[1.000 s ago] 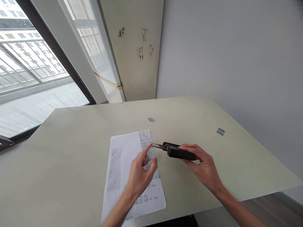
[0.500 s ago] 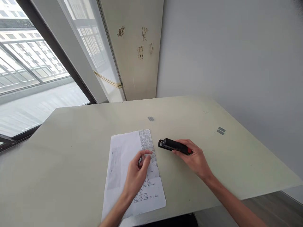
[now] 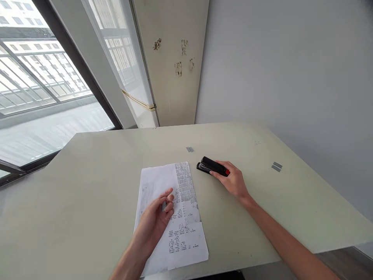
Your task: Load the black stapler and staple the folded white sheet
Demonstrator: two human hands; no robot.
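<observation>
My right hand (image 3: 233,181) grips a black stapler (image 3: 214,167) with a red part near its rear. The stapler is held just above the table, its front facing left and its upper arm parted from its base. Over the printed paper (image 3: 186,233), my left hand (image 3: 157,217) is turned with the palm partly showing and the fingers curled. A small grey strip of staples (image 3: 163,206) shows in those fingers, largely hidden by them. The paper lies flat, with dense barcode-like print at its upper right and rows of text below.
Short grey staple strips lie on the pale table (image 3: 96,202), one group (image 3: 189,149) beyond the paper and another (image 3: 276,167) to the right. Behind the table stand a worn cream fridge (image 3: 171,93) and a grey wall (image 3: 276,70). A window is at the left.
My left hand has rolled over and drawn left, its palm now partly showing. My right hand has tilted the stapler, and the gap between its arm and base shows wider. The view has shifted slightly.
</observation>
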